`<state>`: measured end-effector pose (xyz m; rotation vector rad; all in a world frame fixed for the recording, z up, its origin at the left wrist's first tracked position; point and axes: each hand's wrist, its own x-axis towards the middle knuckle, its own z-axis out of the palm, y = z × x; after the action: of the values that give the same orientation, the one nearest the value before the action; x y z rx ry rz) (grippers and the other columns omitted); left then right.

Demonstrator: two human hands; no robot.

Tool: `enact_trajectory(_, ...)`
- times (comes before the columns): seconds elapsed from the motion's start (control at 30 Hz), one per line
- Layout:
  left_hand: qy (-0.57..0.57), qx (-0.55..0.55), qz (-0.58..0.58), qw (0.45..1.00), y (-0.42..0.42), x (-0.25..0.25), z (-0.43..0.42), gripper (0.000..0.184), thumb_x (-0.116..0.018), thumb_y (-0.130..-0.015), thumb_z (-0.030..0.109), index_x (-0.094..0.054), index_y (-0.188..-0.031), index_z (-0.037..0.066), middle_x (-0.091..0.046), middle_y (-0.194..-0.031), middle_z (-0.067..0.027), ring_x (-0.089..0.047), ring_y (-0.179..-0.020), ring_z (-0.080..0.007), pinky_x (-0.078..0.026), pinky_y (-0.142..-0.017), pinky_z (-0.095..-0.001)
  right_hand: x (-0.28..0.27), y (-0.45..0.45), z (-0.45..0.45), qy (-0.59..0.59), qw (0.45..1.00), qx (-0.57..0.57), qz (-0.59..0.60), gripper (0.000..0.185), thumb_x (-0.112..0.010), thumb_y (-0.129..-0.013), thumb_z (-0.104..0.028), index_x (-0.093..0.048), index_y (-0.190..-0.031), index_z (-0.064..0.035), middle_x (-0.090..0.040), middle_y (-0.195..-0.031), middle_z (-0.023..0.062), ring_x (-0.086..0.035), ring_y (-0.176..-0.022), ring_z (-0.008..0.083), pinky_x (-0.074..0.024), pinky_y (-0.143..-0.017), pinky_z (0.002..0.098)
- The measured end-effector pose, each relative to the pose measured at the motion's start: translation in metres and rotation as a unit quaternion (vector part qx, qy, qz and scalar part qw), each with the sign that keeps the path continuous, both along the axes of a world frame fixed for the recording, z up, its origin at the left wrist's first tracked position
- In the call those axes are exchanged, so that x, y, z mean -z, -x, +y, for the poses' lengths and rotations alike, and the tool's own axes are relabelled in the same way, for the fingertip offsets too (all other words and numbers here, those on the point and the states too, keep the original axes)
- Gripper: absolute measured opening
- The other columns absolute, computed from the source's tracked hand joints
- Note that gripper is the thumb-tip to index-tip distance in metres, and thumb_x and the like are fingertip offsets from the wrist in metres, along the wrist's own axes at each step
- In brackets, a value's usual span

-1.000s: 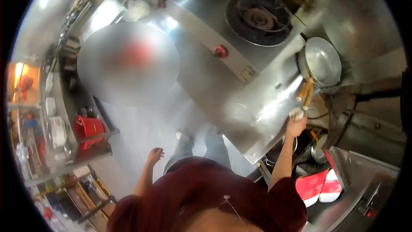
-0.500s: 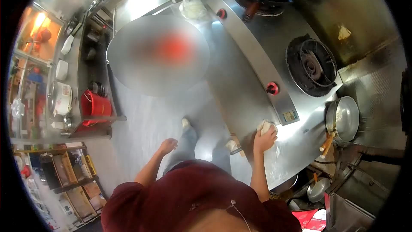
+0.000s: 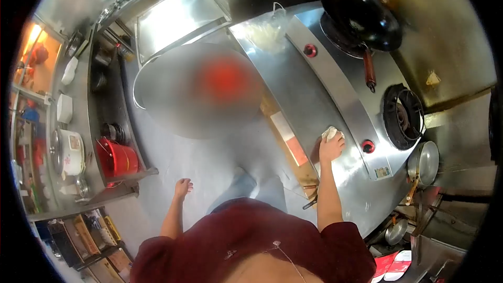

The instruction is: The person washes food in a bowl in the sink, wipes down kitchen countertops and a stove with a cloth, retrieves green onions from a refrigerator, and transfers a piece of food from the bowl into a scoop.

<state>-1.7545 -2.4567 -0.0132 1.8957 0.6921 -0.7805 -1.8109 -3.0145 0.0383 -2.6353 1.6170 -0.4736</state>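
My right hand [image 3: 331, 149] is closed on a crumpled whitish cloth [image 3: 330, 133], which it presses on the steel counter [image 3: 298, 94] of the stove. The cloth lies on the flat front strip, beside the raised panel [image 3: 343, 99] with its red knobs. Nearest the hand is the front red knob [image 3: 368, 147]. Away from the counter, over the floor, my left hand [image 3: 183, 186] hangs with its fingers loosely bent and apart, holding nothing.
A black wok [image 3: 361, 18] with a wooden handle sits on the far burner; the near burner [image 3: 403, 117] is bare. A clear plastic bag [image 3: 266, 35] lies at the counter's far end. Pans [image 3: 427, 163] hang at right. A red bucket [image 3: 119, 158] is on the left shelf.
My right hand and the cloth have slid from the panel's near corner to farther along the front strip. The camera view has shifted, and my left hand has swung outward.
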Motion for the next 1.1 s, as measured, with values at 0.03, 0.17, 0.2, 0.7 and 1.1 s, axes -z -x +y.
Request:
enact_trajectory(0.03,-0.003,0.004,-0.001,1.0,-0.008,0.0,0.0,0.027,-0.045,-0.076,0.021,-0.052,-0.093,0.0,-0.057,-0.072,-0.0089,-0.053,-0.057,-0.0135,-0.042,-0.048,-0.0247,0.002,-0.012,0.003,0.01,1.0,-0.016,0.003,0.05,-0.062,-0.064,-0.024,-0.038,-0.105,-0.0101,-0.044,-0.097,0.0129,-0.045,-0.091,0.0301,-0.0427,-0.067,0.0409)
enact_trajectory(0.17,0.014,-0.015,-0.016,1.0,-0.03,0.004,-0.018,0.027,-0.045,-0.077,0.022,-0.052,-0.092,0.0,-0.057,-0.073,-0.0084,-0.053,-0.059,-0.0135,-0.041,-0.049,-0.0244,-0.013,-0.087,0.02,-0.016,0.997,-0.073,0.036,0.048,-0.062,-0.064,-0.025,-0.039,-0.104,-0.0113,-0.044,-0.098,0.0115,-0.044,-0.092,0.0285,-0.0439,-0.067,0.0419)
enact_trajectory(0.2,0.02,-0.025,-0.015,0.999,-0.025,0.003,-0.023,0.027,-0.045,-0.077,0.022,-0.052,-0.092,0.0,-0.057,-0.073,-0.0082,-0.053,-0.06,-0.0135,-0.041,-0.05,-0.0244,-0.01,-0.109,0.025,-0.004,0.994,-0.106,0.027,0.048,-0.061,-0.064,-0.025,-0.039,-0.104,-0.0115,-0.044,-0.098,0.0113,-0.044,-0.092,0.0282,-0.0439,-0.067,0.0417)
enact_trajectory(0.7,-0.045,-0.23,0.058,0.97,0.16,-0.007,-0.06,0.031,-0.045,-0.074,0.024,-0.055,-0.087,-0.002,-0.06,-0.078,-0.011,-0.058,-0.062,-0.0179,-0.045,-0.05,-0.029,0.005,-0.284,0.058,-0.047,0.901,-0.431,-0.027,0.049,-0.058,-0.066,-0.023,-0.041,-0.111,-0.0115,-0.044,-0.108,0.0097,-0.042,-0.096,0.0288,-0.0408,-0.075,0.04)
enact_trajectory(1.1,-0.074,-0.234,-0.088,0.965,0.245,0.007,-0.07,0.033,-0.045,-0.074,0.029,-0.056,-0.084,0.0,-0.06,-0.074,-0.0115,-0.058,-0.062,-0.0186,-0.046,-0.059,-0.0293,0.024,-0.147,0.133,-0.132,0.801,-0.576,0.099,0.048,-0.06,-0.065,-0.025,-0.043,-0.105,-0.0064,-0.047,-0.1,0.0151,-0.045,-0.09,0.0333,-0.0396,-0.074,0.0414)
